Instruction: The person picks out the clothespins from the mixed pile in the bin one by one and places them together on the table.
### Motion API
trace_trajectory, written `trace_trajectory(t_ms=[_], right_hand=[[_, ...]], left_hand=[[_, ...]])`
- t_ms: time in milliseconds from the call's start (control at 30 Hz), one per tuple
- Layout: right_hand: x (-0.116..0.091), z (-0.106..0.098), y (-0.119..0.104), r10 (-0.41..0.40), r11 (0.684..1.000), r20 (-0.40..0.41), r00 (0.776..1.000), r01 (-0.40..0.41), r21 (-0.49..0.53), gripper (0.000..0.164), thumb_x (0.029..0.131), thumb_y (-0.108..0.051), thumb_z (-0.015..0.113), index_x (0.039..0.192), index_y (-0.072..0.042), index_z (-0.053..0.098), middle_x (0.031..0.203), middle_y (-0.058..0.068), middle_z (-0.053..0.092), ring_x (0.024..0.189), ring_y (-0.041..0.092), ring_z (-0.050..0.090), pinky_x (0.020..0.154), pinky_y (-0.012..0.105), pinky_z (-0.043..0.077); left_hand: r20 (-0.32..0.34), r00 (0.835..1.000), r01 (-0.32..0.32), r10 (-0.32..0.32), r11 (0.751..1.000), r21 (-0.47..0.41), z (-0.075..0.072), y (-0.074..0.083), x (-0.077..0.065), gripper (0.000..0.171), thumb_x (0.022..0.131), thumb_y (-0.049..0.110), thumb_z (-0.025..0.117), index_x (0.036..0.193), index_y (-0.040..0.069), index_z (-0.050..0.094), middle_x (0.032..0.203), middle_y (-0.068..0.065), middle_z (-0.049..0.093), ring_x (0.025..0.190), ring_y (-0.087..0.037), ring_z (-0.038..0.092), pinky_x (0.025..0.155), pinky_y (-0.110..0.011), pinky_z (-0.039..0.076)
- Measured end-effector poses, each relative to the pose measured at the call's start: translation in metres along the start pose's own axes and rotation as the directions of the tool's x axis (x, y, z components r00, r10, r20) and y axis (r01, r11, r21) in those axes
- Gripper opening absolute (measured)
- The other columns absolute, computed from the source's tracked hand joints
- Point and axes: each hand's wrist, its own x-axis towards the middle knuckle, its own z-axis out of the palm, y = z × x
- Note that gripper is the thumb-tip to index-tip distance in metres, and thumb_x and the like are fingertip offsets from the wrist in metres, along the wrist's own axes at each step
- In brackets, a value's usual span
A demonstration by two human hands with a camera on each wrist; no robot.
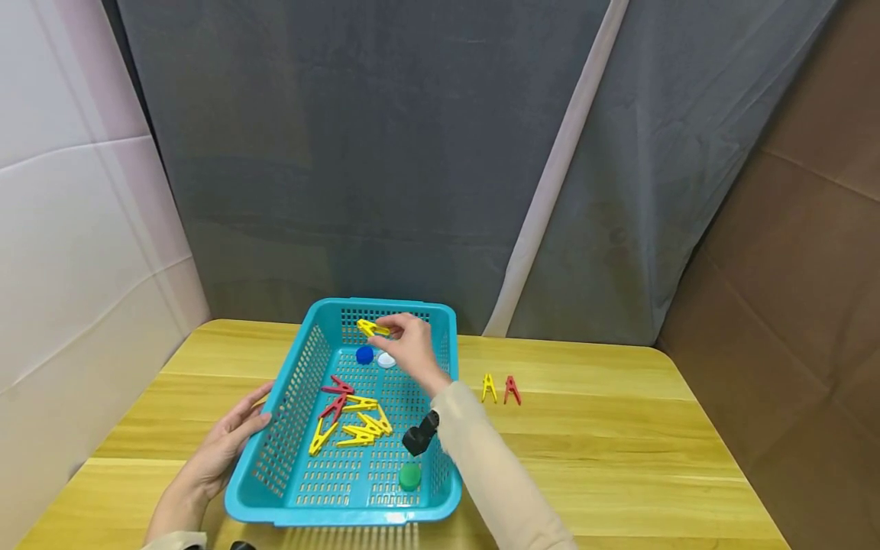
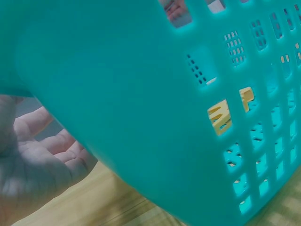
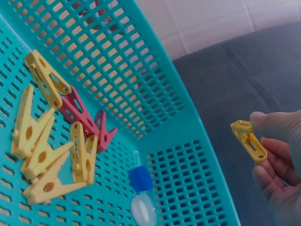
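Where the pinched yellow clip (image 1: pixel 372 328) hangs: over the far end of the basket (image 1: pixel 344 517)
Right hand (image 1: pixel 410 345): thumb and fingers clamped on that clip
Left hand (image 1: pixel 225 443): touching the basket's left rim; cannot tell whether it grips
Basket floor: loose yellow clips (image 3: pixel 21 141), red clips (image 3: pixel 76 110), blue cap (image 3: pixel 140 178), white cap (image 3: pixel 144 210), green cap (image 1: pixel 409 477)
Table (image 1: pixel 619 443): outer yellow clip (image 1: pixel 488 380), outer red clip (image 1: pixel 511 381)

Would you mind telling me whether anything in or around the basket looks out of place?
Nothing looks damaged or spilled. Only a yellow clothespin and a red clothespin stand out slightly: they lie on the wood-grain table, right of the turquoise basket, apart from the clothespins inside it.
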Motion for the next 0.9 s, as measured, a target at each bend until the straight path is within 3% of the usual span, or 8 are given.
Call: trace_trajectory(t_ms=[500,700,900], right_hand=[[-0.009,-0.032,-0.001,-0.097,0.991,-0.089,0.991,0.105,0.083,0.029,0.078,-0.009,0.076,0.103,0.003,0.069,0.098,0.013,0.067,0.085,0.030,0.062,0.075,0.026,0.053],[-0.015,-0.044,-0.001,-0.127,0.988,-0.127,0.984,0.137,0.069,0.028,0.077,-0.008,0.077,0.101,0.002,0.069,0.096,0.013,0.067,0.082,0.028,0.063,0.075,0.029,0.054],[-0.019,-0.058,0.000,-0.149,0.987,-0.174,0.973,0.157,0.036,0.027,0.076,-0.008,0.078,0.100,0.002,0.070,0.094,0.013,0.066,0.080,0.027,0.062,0.075,0.031,0.055]], left_hand=[[0.027,0.999,-0.023,0.023,1.000,-0.007,-0.002,-0.001,0.001,0.043,0.100,0.004,0.037,0.126,0.037,0.047,0.114,0.008,0.059,0.099,-0.014,0.061,0.077,-0.034,0.055],[0.055,0.998,-0.035,0.036,0.999,-0.024,-0.003,-0.002,0.000,0.044,0.100,0.003,0.036,0.128,0.035,0.046,0.116,0.007,0.058,0.099,-0.014,0.061,0.077,-0.034,0.055],[0.041,0.999,-0.026,0.027,1.000,-0.012,-0.002,-0.001,0.001,0.043,0.100,0.004,0.037,0.127,0.036,0.046,0.115,0.008,0.059,0.099,-0.014,0.062,0.077,-0.034,0.055]])
